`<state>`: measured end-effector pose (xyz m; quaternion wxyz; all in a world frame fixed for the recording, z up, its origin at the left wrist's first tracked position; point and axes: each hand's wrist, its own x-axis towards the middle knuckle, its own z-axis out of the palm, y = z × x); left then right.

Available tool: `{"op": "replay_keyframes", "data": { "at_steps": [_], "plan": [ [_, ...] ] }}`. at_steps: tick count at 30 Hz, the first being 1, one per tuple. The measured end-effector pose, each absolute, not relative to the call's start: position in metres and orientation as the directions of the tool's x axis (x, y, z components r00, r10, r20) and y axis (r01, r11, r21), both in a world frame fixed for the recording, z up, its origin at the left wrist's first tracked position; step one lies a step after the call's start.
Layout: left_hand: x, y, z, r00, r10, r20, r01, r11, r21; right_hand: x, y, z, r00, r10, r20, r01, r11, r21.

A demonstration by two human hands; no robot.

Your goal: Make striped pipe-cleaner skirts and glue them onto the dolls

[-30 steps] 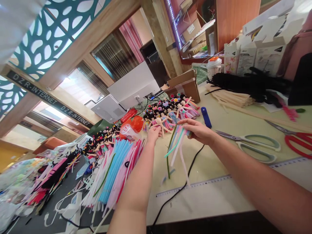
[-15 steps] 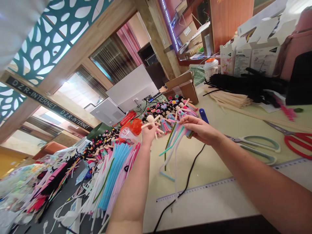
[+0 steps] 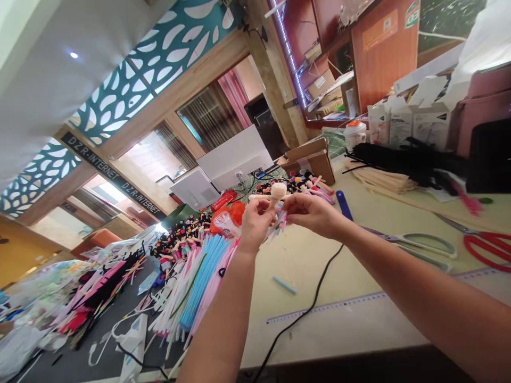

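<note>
My left hand (image 3: 255, 223) is closed around a small cream doll figure (image 3: 277, 191) with a round head, held up above the table. My right hand (image 3: 311, 213) meets it from the right, fingers pinched on a bunch of coloured pipe cleaners (image 3: 280, 221) pressed against the figure's body. A short blue piece (image 3: 285, 285) lies on the pale green table (image 3: 359, 255) below the hands. Behind them rows of finished dolls (image 3: 297, 185) lie on the table.
A pile of blue, pink and white pipe cleaners (image 3: 199, 271) lies left. Green-handled scissors (image 3: 423, 244), red scissors (image 3: 485, 250), a blue tool (image 3: 344, 205), black pipe cleaners (image 3: 403, 157), a cardboard box (image 3: 313, 157), a ruler (image 3: 359, 306) and a black cable (image 3: 307, 303) are around.
Both hands rose and came together. The left hand brought the cream figure to the bundle in the right hand. The dangling pipe cleaners are now gathered up. A blue piece stays on the table.
</note>
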<state>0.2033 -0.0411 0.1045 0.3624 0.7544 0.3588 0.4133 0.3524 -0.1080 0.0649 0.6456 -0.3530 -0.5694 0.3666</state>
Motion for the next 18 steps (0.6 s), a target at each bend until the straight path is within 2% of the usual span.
{"op": "replay_keyframes", "data": {
  "at_steps": [7,10,18],
  "plan": [
    [0.199,-0.054,0.103,0.456,0.798,0.395,0.156,-0.508,0.847,0.339,-0.11,0.075,0.317,0.763,0.563,0.229,0.514,-0.826],
    [0.196,-0.059,0.105,0.505,0.757,0.414,0.104,-0.53,0.841,0.333,-0.113,0.079,0.358,0.73,0.583,0.281,0.511,-0.812],
    [0.187,-0.066,0.105,0.503,0.744,0.439,0.13,-0.568,0.813,0.317,-0.123,0.077,0.395,0.621,0.676,0.477,0.491,-0.729]
  ]
}}
